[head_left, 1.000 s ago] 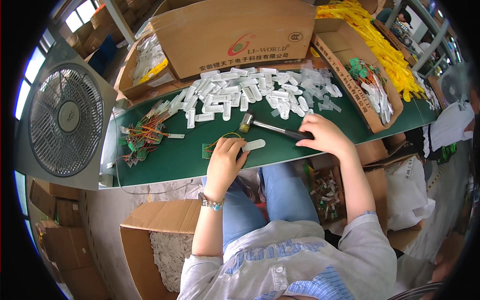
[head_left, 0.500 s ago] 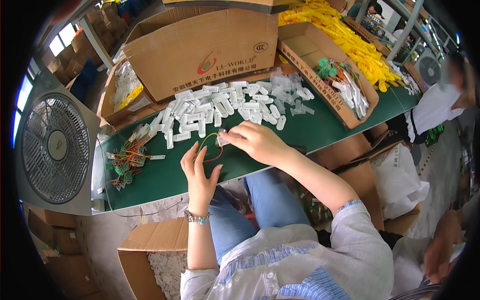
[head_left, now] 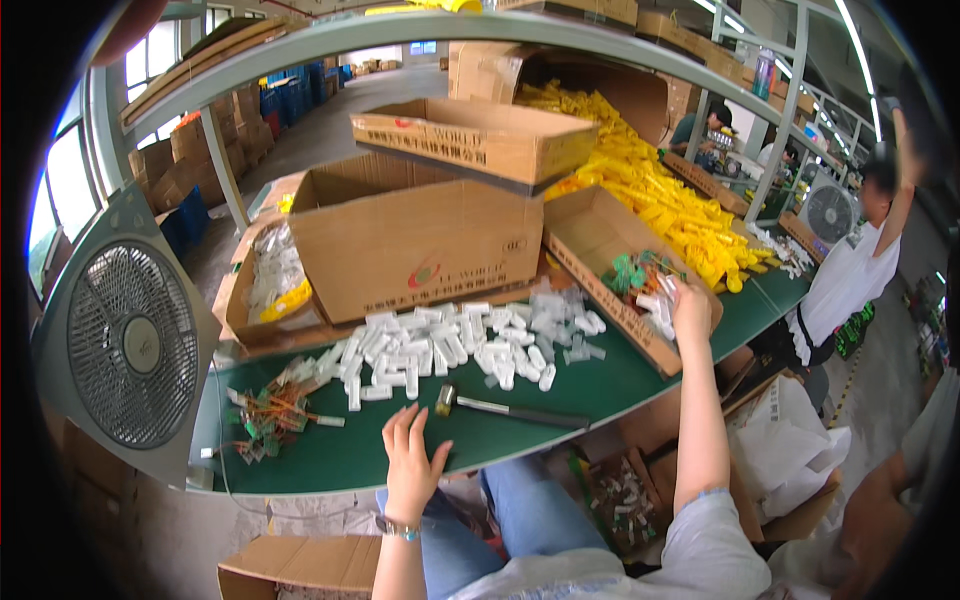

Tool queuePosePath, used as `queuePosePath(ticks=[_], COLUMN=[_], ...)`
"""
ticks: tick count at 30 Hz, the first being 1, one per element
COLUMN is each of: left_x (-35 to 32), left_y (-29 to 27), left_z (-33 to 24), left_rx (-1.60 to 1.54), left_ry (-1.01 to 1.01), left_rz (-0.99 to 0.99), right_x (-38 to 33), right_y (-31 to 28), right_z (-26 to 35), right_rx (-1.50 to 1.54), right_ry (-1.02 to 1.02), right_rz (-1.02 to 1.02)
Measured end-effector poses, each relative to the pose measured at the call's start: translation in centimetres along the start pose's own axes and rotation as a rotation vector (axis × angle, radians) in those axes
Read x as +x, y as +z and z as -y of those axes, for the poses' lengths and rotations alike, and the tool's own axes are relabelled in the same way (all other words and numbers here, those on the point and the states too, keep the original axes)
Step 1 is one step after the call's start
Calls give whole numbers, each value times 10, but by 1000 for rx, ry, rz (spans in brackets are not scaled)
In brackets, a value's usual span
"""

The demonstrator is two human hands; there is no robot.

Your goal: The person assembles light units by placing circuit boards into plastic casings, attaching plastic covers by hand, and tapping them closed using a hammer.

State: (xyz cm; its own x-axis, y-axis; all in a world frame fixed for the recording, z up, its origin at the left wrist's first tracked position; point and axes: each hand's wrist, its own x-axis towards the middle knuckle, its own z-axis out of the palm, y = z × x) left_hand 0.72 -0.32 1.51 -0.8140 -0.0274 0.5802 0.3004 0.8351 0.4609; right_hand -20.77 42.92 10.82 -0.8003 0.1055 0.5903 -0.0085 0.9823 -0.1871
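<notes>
My left hand (head_left: 411, 458) lies flat on the green table (head_left: 330, 460) near its front edge, fingers spread and holding nothing. A small mallet (head_left: 512, 408) lies just to its right. Behind them is a heap of white plastic parts (head_left: 460, 345). My right arm stretches out to the right, and my right hand (head_left: 690, 302) is inside a shallow cardboard box (head_left: 600, 290) of green and white parts (head_left: 640, 280). Its fingers curl among the white pieces; I cannot make out whether they grip one.
A pile of wired orange and green pieces (head_left: 268, 412) lies at the table's left. Large cardboard boxes (head_left: 420, 235) stand behind the heap, with yellow parts (head_left: 660, 200) spilling at the back right. A fan (head_left: 130, 345) stands at left. A person in white (head_left: 850, 270) stands at right.
My right hand has left the middle of the table and reached right into the shallow box. My left hand has dropped flat near the front edge. The view has tilted upward.
</notes>
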Motion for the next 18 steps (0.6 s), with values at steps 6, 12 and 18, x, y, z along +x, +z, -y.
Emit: queuePosePath(ticks=[6, 12, 18], left_x=[17, 20, 13], left_y=[4, 10, 6], left_z=[-1, 3, 4], left_rx=[30, -20, -20], left_ry=[26, 33, 40], left_rz=[-4, -31, -23], right_x=[-9, -10, -16], right_y=[5, -15, -32], right_z=[-19, -1, 27], right_rx=[-139, -197, -66], right_ry=[18, -55, -177], right_rz=[78, -29, -124])
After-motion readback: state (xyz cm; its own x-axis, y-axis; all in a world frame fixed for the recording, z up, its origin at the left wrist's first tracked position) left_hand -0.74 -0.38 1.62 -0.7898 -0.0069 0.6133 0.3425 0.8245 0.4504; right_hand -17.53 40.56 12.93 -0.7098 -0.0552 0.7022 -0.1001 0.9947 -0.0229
